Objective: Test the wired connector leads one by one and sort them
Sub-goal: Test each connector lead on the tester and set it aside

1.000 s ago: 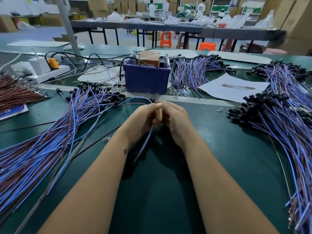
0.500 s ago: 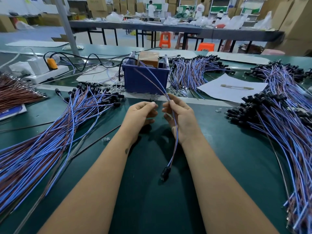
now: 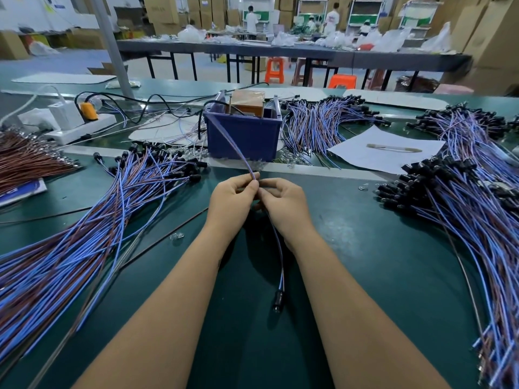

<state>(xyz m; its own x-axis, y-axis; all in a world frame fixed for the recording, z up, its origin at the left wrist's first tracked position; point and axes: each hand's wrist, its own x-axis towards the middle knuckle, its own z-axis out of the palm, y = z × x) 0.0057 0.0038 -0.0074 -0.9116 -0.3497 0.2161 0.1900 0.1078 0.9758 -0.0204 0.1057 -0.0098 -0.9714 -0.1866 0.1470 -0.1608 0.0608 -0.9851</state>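
My left hand (image 3: 231, 202) and my right hand (image 3: 283, 203) meet at the middle of the green table, and both pinch one blue-and-brown wired lead (image 3: 233, 147). Its upper part runs up to the blue bin (image 3: 243, 136) that holds a brown test box (image 3: 247, 101). Its lower part hangs toward me and ends in a black connector (image 3: 279, 300) lying on the mat. A big fan of leads (image 3: 84, 228) lies on the left. Another pile of leads (image 3: 463, 209) lies on the right.
A third bundle of leads (image 3: 317, 124) lies behind the bin on the right. A white sheet with a metal strip (image 3: 387, 148) sits at the back right. A white power strip with an orange plug (image 3: 75, 122) and brown wires (image 3: 25, 158) are at the left.
The lead's free end swung from under my left hand to hang below my right hand. The wire now stretches up to the bin. My hands, briefly apart, have closed together again.
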